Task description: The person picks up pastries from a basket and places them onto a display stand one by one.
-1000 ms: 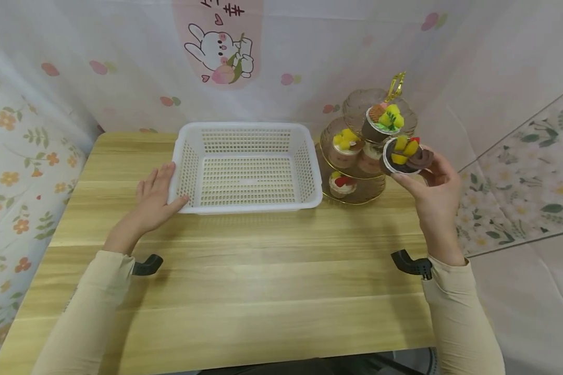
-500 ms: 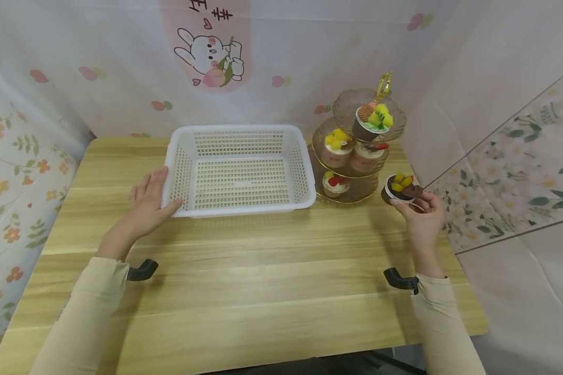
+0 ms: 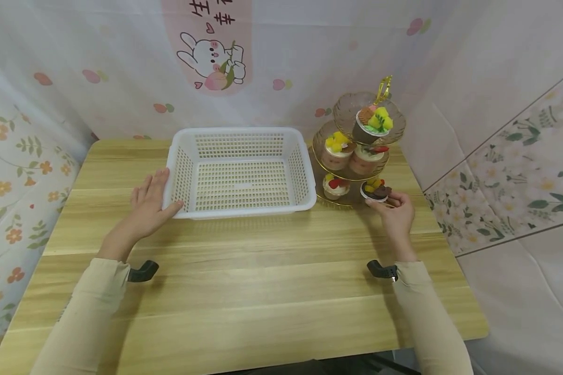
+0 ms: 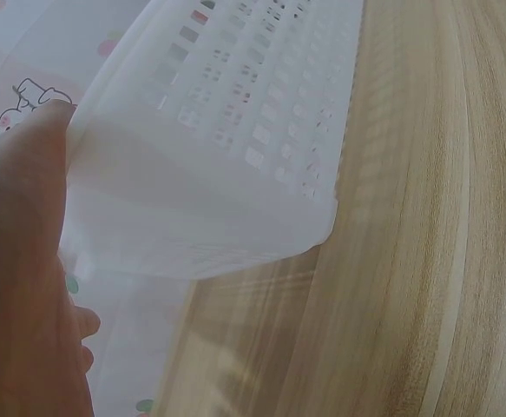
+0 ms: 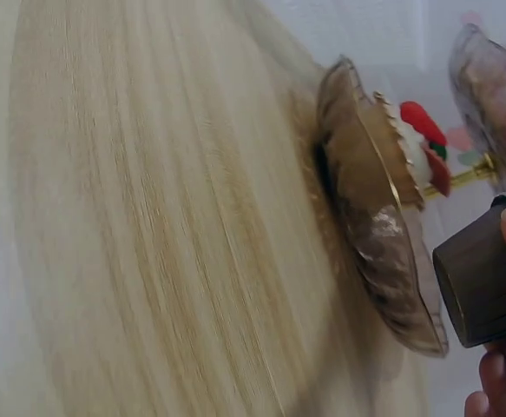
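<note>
My right hand (image 3: 400, 213) pinches a toy chocolate cupcake (image 3: 376, 191) with yellow fruit on top, at the right side of the bottom tier of a three-tier cake stand (image 3: 344, 108). In the right wrist view, its dark cup (image 5: 483, 276) is tilted close over the edge of the lowest plate (image 5: 370, 208), with thumb and fingers at its side. A cream cupcake with a strawberry (image 3: 335, 186) sits on that same tier. My left hand (image 3: 147, 203) rests against the left end of a white plastic basket (image 3: 241, 213), fingers extended and thumb near the front corner.
Two cupcakes stand on the middle tier, one with yellow fruit (image 3: 337, 156) and one with a strawberry (image 3: 366, 162). Another cupcake (image 3: 371, 127) tops the stand, below a gold handle (image 3: 383, 88). Printed curtains (image 3: 488, 156) hang behind the wooden table (image 3: 262, 281) and along its sides.
My right hand has first lowered the chocolate cupcake away from beside the upper tiers, then moved it left to the bottom tier. The left hand stays at the basket.
</note>
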### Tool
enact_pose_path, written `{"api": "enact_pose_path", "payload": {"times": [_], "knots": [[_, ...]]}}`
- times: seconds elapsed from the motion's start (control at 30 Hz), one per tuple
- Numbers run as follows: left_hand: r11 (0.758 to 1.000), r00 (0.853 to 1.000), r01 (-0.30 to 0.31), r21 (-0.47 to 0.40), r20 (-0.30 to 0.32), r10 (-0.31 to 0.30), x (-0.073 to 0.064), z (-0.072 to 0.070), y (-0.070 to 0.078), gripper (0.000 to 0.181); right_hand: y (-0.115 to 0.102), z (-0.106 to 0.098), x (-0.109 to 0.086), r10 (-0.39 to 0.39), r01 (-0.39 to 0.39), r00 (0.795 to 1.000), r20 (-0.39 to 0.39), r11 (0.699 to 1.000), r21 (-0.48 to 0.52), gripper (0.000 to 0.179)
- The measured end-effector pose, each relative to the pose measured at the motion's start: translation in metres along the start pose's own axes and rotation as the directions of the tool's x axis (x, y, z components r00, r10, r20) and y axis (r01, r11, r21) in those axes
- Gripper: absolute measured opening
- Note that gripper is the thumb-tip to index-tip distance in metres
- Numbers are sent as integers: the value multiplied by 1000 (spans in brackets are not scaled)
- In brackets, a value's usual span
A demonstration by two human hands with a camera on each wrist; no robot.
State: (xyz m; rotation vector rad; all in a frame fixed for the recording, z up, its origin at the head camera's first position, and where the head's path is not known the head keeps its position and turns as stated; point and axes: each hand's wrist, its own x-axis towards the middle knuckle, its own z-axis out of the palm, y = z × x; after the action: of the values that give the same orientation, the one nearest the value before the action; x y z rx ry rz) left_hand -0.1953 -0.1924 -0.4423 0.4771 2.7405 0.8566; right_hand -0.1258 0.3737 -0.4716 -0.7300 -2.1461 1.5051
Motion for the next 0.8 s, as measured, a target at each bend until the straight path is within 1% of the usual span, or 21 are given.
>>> {"api": "enact_pose_path", "payload": {"times": [0.17, 0.3, 0.43, 0.63, 0.8], "knots": [[1000, 1000, -2, 0, -5, 2, -1, 0, 1, 88, -1, 12, 2, -12, 11, 1000, -15, 996, -88, 48], [1000, 1000, -2, -1, -3, 2, -1, 0, 2, 88, -5, 20, 3, -24, 22, 1000, -18, 992, -124, 50], [1000, 1000, -2, -1, -3, 2, -1, 0, 2, 88, -6, 26, 6, -55, 51, 998, -23, 985, -168, 55], [1000, 1000, 0, -4, -6, 0, 0, 1, 1, 88, -7, 32, 8, -83, 77, 996, -15, 974, -213, 55], [1000, 1000, 5, -11, 0, -5, 0, 1, 0, 88, -5, 36, 8, -94, 91, 996, -5, 969, -231, 56]]}}
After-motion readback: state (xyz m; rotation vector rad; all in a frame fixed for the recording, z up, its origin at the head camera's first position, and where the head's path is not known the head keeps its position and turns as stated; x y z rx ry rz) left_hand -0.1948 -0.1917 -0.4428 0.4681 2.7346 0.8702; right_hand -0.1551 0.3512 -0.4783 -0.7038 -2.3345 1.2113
